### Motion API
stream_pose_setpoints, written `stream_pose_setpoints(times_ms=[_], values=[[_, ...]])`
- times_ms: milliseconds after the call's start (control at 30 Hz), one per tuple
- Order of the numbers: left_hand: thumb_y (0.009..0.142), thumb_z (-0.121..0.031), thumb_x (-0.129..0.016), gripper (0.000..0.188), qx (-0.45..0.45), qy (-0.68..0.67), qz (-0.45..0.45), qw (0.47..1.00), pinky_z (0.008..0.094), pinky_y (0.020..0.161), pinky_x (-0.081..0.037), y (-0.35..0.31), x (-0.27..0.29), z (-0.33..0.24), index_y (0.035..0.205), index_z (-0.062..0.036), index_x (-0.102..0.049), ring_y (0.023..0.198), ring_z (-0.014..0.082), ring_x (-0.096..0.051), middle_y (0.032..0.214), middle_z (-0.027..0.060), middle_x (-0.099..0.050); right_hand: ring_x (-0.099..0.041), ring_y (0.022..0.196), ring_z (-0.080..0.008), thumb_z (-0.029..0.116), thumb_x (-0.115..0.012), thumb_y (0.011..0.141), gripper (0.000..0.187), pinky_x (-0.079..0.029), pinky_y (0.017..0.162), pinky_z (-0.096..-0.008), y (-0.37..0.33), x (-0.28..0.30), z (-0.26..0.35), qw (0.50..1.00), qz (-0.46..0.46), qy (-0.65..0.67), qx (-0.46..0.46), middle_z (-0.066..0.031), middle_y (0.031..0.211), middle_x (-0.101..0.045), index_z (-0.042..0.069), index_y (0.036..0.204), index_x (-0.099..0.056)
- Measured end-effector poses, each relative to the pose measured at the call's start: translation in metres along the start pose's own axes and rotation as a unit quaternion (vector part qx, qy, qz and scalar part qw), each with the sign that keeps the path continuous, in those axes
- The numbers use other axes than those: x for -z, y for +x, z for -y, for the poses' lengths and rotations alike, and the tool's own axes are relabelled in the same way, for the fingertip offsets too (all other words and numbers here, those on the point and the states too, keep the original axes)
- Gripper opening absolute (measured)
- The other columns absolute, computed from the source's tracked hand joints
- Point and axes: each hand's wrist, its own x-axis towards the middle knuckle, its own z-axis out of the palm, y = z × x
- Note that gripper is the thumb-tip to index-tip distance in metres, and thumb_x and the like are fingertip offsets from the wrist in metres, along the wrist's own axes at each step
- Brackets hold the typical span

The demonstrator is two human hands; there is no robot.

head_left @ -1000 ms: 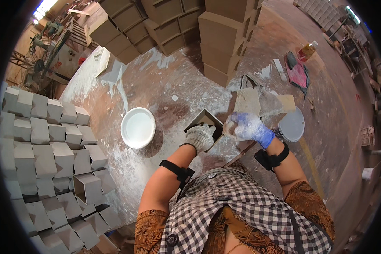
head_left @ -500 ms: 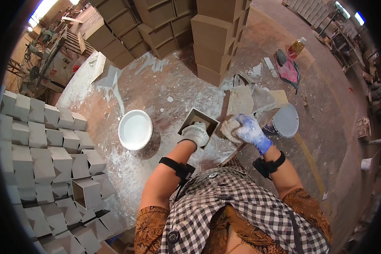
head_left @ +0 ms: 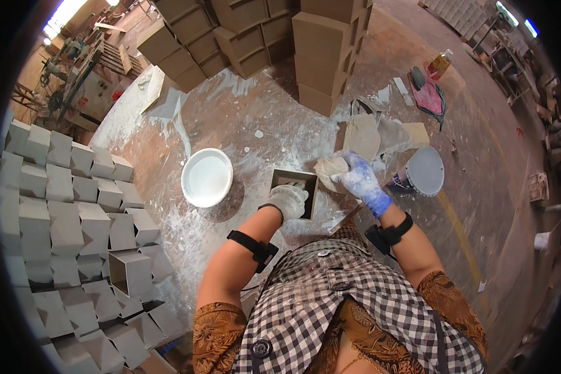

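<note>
A small open-topped grey box (head_left: 314,198) sits low in front of me, its hollow inside facing up. My left hand (head_left: 288,202), in a whitish knit glove, grips the box's left side with fingers reaching over into the opening. My right hand (head_left: 363,179), in a blue and white stained glove, is closed round a crumpled beige rag (head_left: 331,169). That rag is just right of the box's far corner. To the left of the box stands a round white basin (head_left: 229,181) with white content.
Rows of grey boxes (head_left: 68,230) are stacked at the left, brown boxes (head_left: 321,56) at the far side. Right of me are a lidded bucket (head_left: 425,171), cloth pieces (head_left: 363,134), a pink and black cloth item (head_left: 427,103) and a bottle (head_left: 439,65).
The box has turned so its sides lie squarer to me, with my left hand on it. My right hand has brought the rag up and left, closer to the box.
</note>
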Motion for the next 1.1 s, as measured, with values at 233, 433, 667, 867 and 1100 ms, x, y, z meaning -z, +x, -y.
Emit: stream_pose_setpoints(times_ms=[233,433,667,867,1100], values=[[0.071,-0.030,-0.056,0.043,0.019,-0.059,0.008,0.998,0.0446,0.086,-0.046,0.001,0.004,0.006,0.109,-0.0086,-0.059,0.110,0.0292,-0.054,0.118,0.0119,-0.055,-0.057,0.090,-0.0339,0.023,-0.058,0.075,0.027,-0.047,0.075,-0.0391,-0.007,-0.047,-0.004,0.992,0.038,-0.060,0.105,-0.0203,0.094,-0.059,0.000,0.090,-0.059],[0.076,-0.031,-0.055,0.047,0.022,-0.072,0.052,0.996,0.0436,0.091,-0.043,-0.011,0.024,0.005,0.118,-0.0091,-0.054,0.117,0.0291,-0.048,0.129,0.0125,-0.048,-0.060,0.086,-0.0297,0.013,-0.066,0.063,0.036,-0.047,0.078,-0.0353,-0.073,-0.033,0.025,0.976,0.184,0.015,0.116,-0.0152,0.091,-0.060,0.005,0.097,-0.058],[0.072,-0.035,-0.055,0.050,0.010,-0.065,0.034,0.997,0.0424,0.088,-0.044,-0.012,0.025,0.004,0.115,-0.0097,-0.055,0.108,0.0308,-0.054,0.120,0.0147,-0.053,-0.059,0.089,-0.0316,0.017,-0.066,0.063,0.036,-0.047,0.077,-0.0359,-0.021,-0.022,0.007,0.999,-0.009,0.046,-0.018,-0.0210,0.094,-0.059,0.001,0.094,-0.056],[0.071,-0.039,-0.056,0.050,-0.004,-0.070,-0.038,0.997,0.0436,0.085,-0.045,-0.009,0.007,0.011,0.111,-0.0086,-0.056,0.102,0.0333,-0.057,0.113,0.0171,-0.058,-0.058,0.087,-0.0339,0.019,-0.065,0.062,0.035,-0.047,0.075,-0.0386,-0.021,-0.025,0.015,0.995,0.076,0.059,0.014,-0.0210,0.092,-0.059,0.002,0.092,-0.055],[0.072,-0.044,-0.054,0.054,-0.008,-0.090,-0.046,0.995,0.0438,0.086,-0.044,-0.013,0.012,0.009,0.115,-0.0111,-0.055,0.104,0.0327,-0.056,0.115,0.0174,-0.057,-0.059,0.089,-0.0303,0.010,-0.063,0.064,0.034,-0.047,0.080,-0.0351,-0.081,-0.040,-0.012,0.967,0.187,0.085,0.148,-0.0127,0.092,-0.060,0.006,0.098,-0.060]])
